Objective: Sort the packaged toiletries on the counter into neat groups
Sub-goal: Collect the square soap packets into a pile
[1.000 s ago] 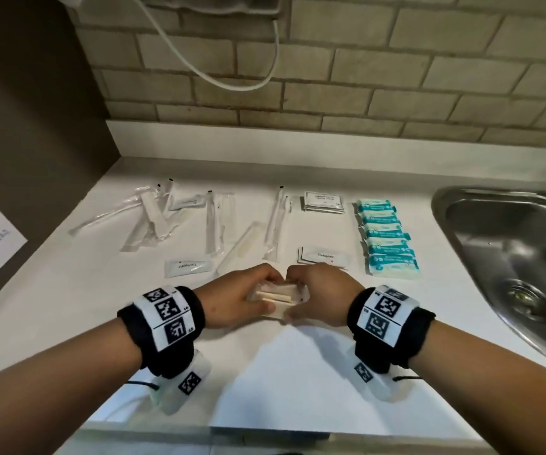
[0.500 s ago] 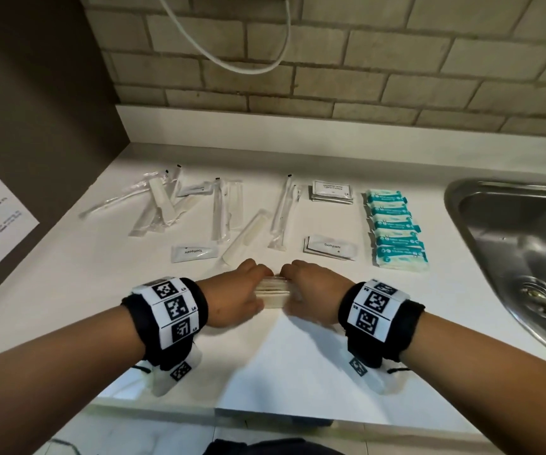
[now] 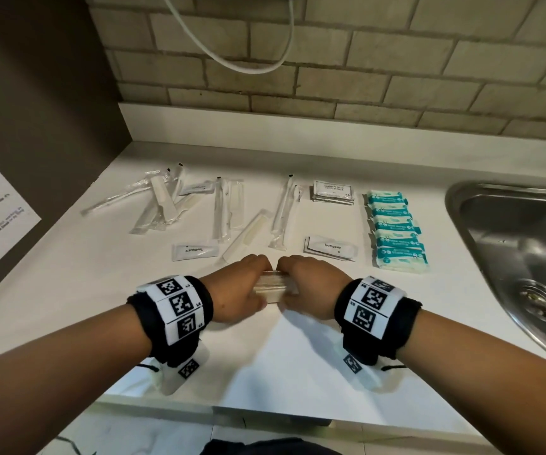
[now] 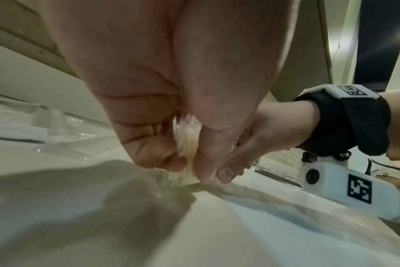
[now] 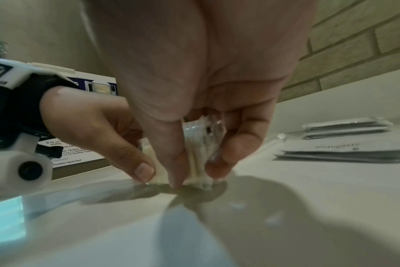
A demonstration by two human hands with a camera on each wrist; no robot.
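Head view: the left hand (image 3: 238,290) and right hand (image 3: 311,287) curl round opposite ends of a small stack of wrapped combs (image 3: 273,285) on the counter (image 3: 297,362), bare surface toward the front edge. Left wrist view: thumb and fingers (image 4: 158,153) pinch the stack's end against the counter. Right wrist view: fingers (image 5: 228,150) clamp its other end, toothpaste sachets (image 5: 340,150) lying near.

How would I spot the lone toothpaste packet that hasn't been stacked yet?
Start at the steel sink and move left past the teal packs and the toothpaste stack. The lone toothpaste sachet lies left of the comb, single, its label upside down.
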